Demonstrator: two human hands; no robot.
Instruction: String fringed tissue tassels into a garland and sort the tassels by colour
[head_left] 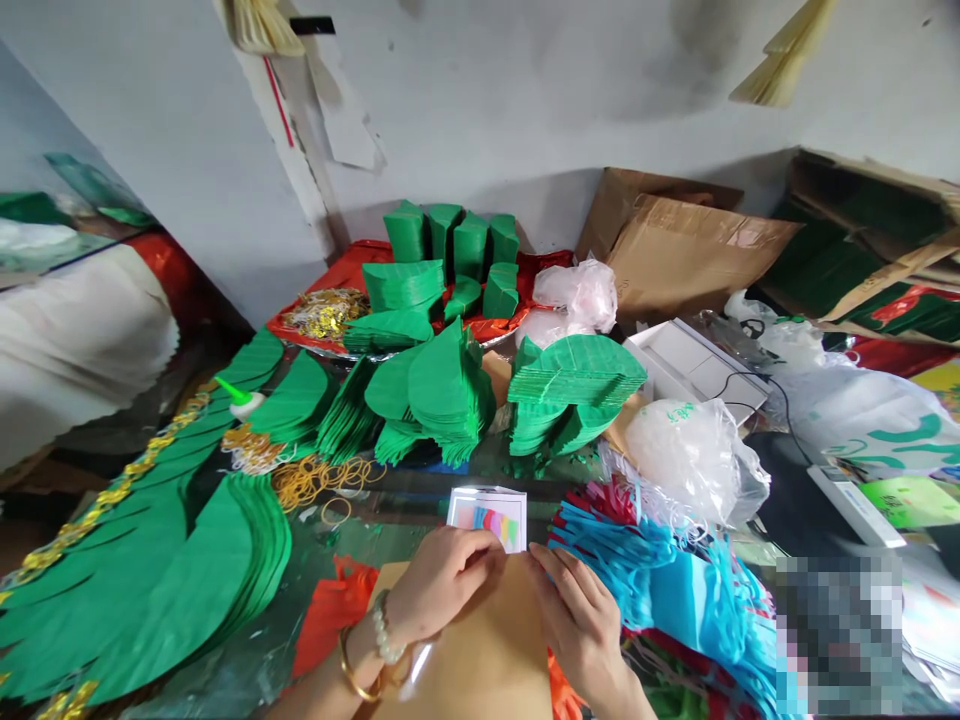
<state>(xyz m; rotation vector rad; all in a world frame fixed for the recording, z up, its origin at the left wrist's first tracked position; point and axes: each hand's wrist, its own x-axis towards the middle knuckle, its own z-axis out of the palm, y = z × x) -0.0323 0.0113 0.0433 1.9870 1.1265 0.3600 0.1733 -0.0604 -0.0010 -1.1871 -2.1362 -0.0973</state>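
Two bare hands meet at the top edge of a tan paper piece, which lies between them on the near side of the table, just below a white printed card. The left hand has its fingers curled, thumb close to forefinger, seemingly pinching that edge; the right hand keeps its fingers bent and close together at the corner — whether they pinch, I can't tell. I'd judge the job partway: the edge is in hand, the card shows beyond it, and whether card and paper are joined is hidden. All around lie thin, leaf-shaped green stacks, some fanned, some upright with curved sides, beside springy rubber bands, glittery gold trim, limp blue fringe and a crinkled, cloudy plastic bag.
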